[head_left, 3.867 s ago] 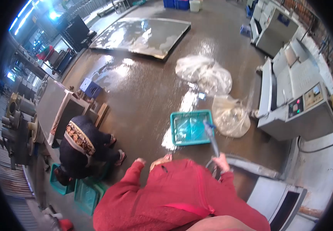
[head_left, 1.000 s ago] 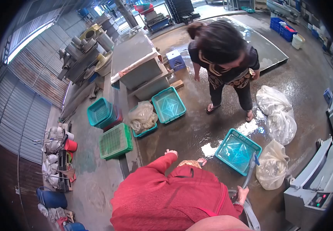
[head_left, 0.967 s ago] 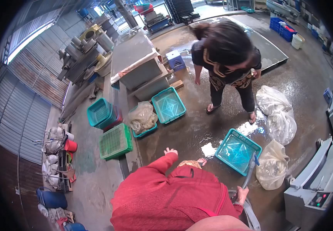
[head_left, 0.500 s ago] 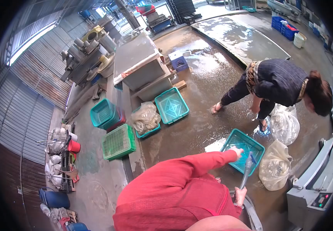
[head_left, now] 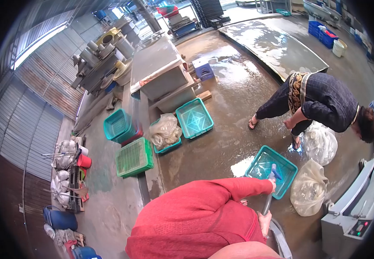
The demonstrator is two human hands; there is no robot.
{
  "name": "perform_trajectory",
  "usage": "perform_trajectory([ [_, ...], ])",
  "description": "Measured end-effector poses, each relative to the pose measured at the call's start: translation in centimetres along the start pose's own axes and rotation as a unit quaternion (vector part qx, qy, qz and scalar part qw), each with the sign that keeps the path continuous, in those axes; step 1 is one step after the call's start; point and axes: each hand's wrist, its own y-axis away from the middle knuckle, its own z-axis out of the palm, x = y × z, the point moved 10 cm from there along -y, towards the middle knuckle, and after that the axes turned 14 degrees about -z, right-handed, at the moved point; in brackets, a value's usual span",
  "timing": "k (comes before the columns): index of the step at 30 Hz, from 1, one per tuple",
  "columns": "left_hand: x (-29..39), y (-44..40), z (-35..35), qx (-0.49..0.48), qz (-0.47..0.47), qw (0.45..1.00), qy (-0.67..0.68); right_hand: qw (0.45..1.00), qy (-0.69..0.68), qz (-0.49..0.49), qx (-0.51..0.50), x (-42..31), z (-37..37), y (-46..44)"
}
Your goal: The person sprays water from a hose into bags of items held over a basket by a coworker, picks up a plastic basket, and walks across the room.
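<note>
Nearest, a grey hose (head_left: 266, 205) is gripped by the right hand (head_left: 264, 222), with the fingers closed around it. Just above, the left hand (head_left: 273, 185) is placed at the hose below its blue nozzle (head_left: 273, 174); it is partly hidden by a red sleeve (head_left: 247, 184), so how far it is closed cannot be told. The nozzle is held over a teal basket (head_left: 288, 171), set on the wet floor (head_left: 208, 166). Beside the basket, on the right, a cloudy plastic bag (head_left: 309, 190) is seen. Beyond, a co-worker (head_left: 329, 95) in dark clothes is bent forward near another bag (head_left: 321, 146). Farthest, a broad flat slab (head_left: 273, 43) is streaked with bright reflections.
</note>
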Motion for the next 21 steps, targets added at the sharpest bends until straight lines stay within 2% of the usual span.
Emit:
perform_trajectory([
  [1,0.1,0.4,-0.6,0.020,0.013,1.000,-0.006,1.000,0.011,-0.006,-0.005,-0.3,-0.1,-0.1],
  [4,0.5,2.0,-2.5,-0.009,0.015,0.999,-0.030,1.000,0.016,0.003,-0.013,-1.3,-0.3,-0.1],
  [7,0.0,1.2,-2.3,-0.026,-0.026,0.999,-0.022,1.000,-0.008,0.001,-0.016,-1.1,-0.3,-0.2],
  [10,0.0,3.5,-5.4,0.021,-0.049,0.998,0.033,1.000,-0.018,0.004,-0.009,0.0,-0.3,-0.3],
  [16,0.1,3.9,-7.5,0.147,-0.029,0.987,0.050,0.999,-0.048,0.012,0.003,-1.5,-0.2,0.0],
  [19,0.3,-0.1,-3.3,-0.034,-0.016,0.999,0.013,0.998,-0.050,0.032,-0.004,-1.9,-0.2,0.0],
  [21,0.9,1.5,-4.5,-0.040,0.013,0.998,-0.041,0.999,-0.040,0.036,-0.003,-2.7,-0.3,0.0],
])
